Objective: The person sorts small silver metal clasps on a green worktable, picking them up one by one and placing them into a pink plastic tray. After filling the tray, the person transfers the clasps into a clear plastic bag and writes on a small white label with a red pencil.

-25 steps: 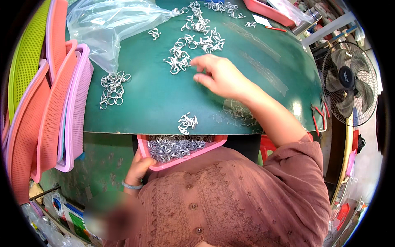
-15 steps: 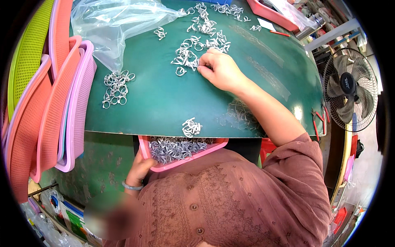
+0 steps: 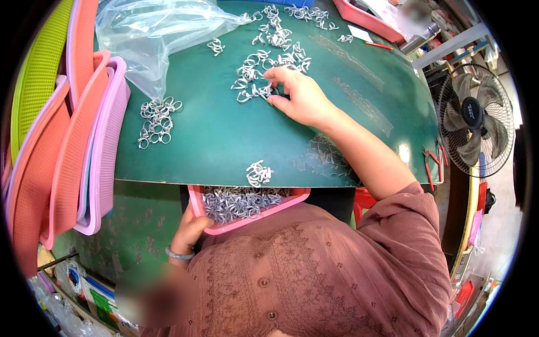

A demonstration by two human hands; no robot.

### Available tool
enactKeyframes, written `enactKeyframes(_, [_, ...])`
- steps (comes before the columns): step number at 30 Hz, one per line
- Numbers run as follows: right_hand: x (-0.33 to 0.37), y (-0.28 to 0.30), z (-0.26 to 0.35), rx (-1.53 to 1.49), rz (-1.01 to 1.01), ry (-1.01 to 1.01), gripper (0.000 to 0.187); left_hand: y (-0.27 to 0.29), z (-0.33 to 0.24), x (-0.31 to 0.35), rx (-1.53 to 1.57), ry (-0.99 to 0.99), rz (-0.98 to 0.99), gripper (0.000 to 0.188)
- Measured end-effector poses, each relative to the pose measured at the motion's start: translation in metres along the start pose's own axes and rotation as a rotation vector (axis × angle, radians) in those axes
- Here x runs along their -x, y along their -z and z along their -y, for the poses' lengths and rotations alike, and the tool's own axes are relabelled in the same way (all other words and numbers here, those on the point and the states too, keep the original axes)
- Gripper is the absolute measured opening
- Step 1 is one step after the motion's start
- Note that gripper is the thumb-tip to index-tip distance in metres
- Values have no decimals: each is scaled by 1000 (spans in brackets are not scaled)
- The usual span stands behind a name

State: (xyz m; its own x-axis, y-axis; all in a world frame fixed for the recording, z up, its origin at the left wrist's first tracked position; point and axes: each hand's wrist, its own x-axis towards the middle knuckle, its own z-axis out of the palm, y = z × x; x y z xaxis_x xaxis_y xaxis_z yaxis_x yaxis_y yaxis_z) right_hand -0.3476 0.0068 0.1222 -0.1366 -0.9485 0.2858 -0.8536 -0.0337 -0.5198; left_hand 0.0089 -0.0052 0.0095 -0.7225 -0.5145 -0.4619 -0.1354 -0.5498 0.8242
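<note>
My left hand grips the near left corner of a pink plastic basket against my lap, just under the table edge. Many silver metal rings fill the basket. Over the table my right hand reaches out to a loose cluster of silver rings. Its thumb and index finger are apart, with a few rings close to and between their tips; nothing is visibly gripped. A small heap of rings lies at the table's front edge, and another group rests at the left.
The green table carries a clear plastic bag at the far left. Stacked colored baskets crowd the left side. Red-handled pliers lie at the right edge, beside a standing fan. A pink tray stands at the back.
My right thumb and index finger have spread apart from a pinch beside the ring cluster. The loose near ring now lies closer to the cluster. My left hand stays on the basket.
</note>
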Motion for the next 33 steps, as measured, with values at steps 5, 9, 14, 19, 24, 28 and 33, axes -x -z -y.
enactKeyframes(5, [4,10,-2,-300,76,-195,44,0,1,0,-5,-20,-4,72])
enactKeyframes(9, [7,15,-10,-515,89,-240,42,1,2,-1,2,-10,-7,72])
enactKeyframes(14, [13,19,-12,-516,102,-255,42,2,3,-3,-4,-13,10,72])
enactKeyframes(19, [20,22,-2,-304,192,-238,43,1,0,-2,16,9,7,71])
enactKeyframes(24, [20,28,8,-65,196,79,50,-3,-6,0,19,39,-1,72])
enactKeyframes(28, [19,21,16,27,171,145,47,2,2,-2,10,-8,12,75])
enactKeyframes(33, [34,11,57,-186,410,213,39,1,0,-2,7,-1,29,78])
